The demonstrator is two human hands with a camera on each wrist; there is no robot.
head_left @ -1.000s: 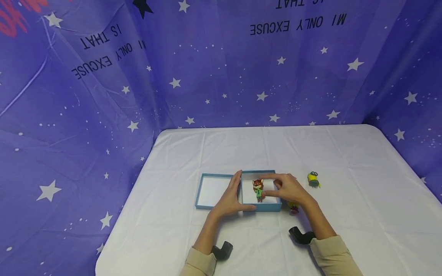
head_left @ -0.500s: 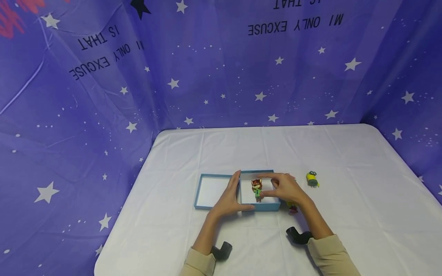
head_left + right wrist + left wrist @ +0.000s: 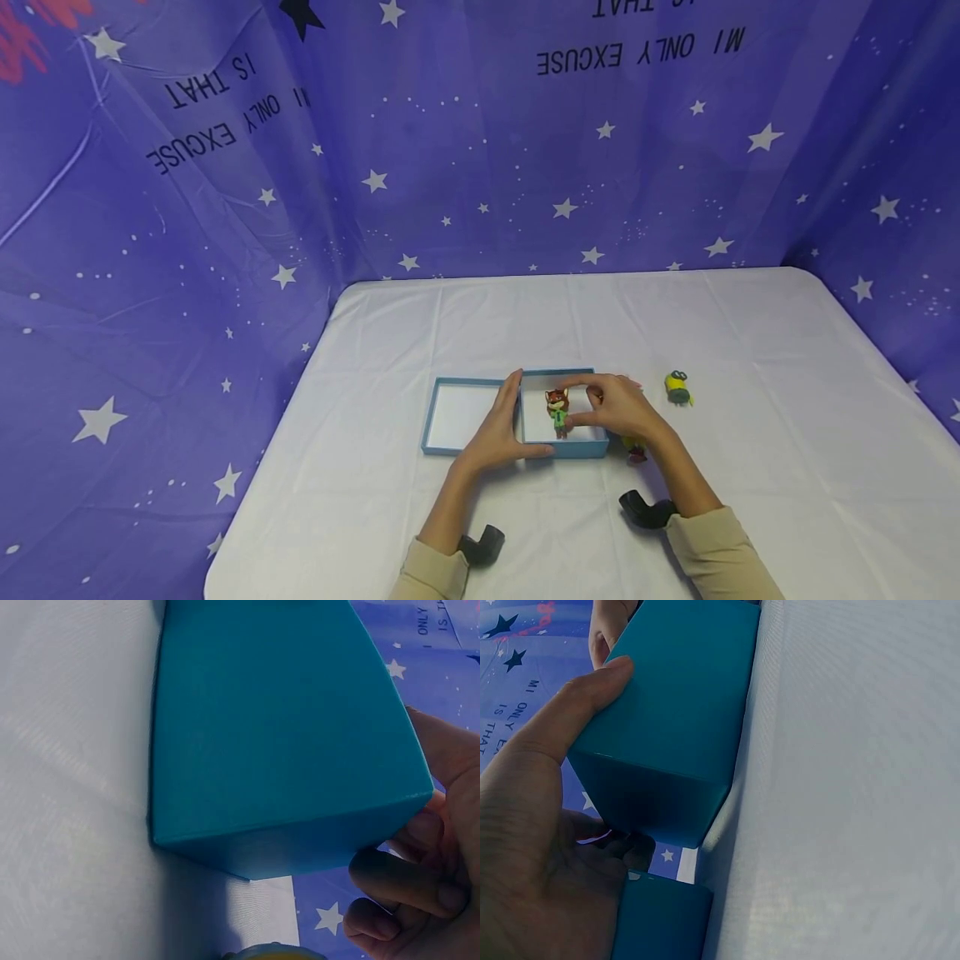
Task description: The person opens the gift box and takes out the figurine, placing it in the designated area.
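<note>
My left hand point(image 3: 497, 429) holds the open blue box point(image 3: 577, 450) at its left end, thumb on the front wall and fingers reaching along the side toward the back. In the left wrist view that thumb presses the blue outer wall point(image 3: 682, 682). A small fox figurine point(image 3: 557, 408) in a green shirt is inside the box outline, over the white bottom. My right hand point(image 3: 618, 408) reaches over the box's right wall and pinches the figurine, index finger at its head and thumb at its lower body. The right wrist view shows the curled fingers point(image 3: 401, 889) beside the box.
A shallow blue lid point(image 3: 457, 417) with a white inside lies left of the box. A yellow and green minion figurine point(image 3: 678, 389) stands to the right. Another small figurine point(image 3: 636, 452) is partly hidden under the right wrist. Black curved pieces point(image 3: 483, 546) sit at both wrists.
The hands, box and fox figurine keep nearly the same places. The whole head view has shifted very slightly.
</note>
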